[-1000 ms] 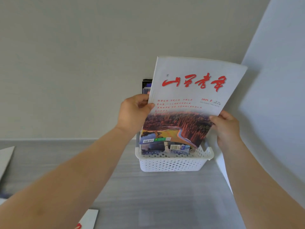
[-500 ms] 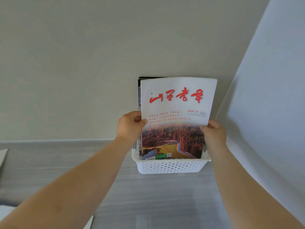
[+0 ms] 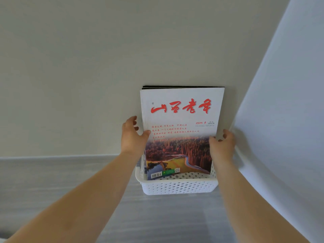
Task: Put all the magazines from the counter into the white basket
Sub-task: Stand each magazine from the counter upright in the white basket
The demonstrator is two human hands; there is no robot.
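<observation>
A magazine (image 3: 180,130) with a white cover, red brush lettering and a forest photo stands upright in the white perforated basket (image 3: 178,187), leaning back against the wall. Behind it stand other magazines (image 3: 182,87), of which only dark top edges show. My left hand (image 3: 132,137) grips the front magazine's left edge, thumb on the cover. My right hand (image 3: 221,143) holds its right edge at about the same height. The basket sits on the grey counter (image 3: 87,190) in the corner.
A beige wall (image 3: 87,76) rises right behind the basket, and a pale blue-white side wall (image 3: 280,120) closes in on its right. Grey wood-grain counter stretches to the left and toward me.
The magazine has come down from a tilted position above the basket and now stands straight inside it, squared against the ones behind. Both hands went down with it.
</observation>
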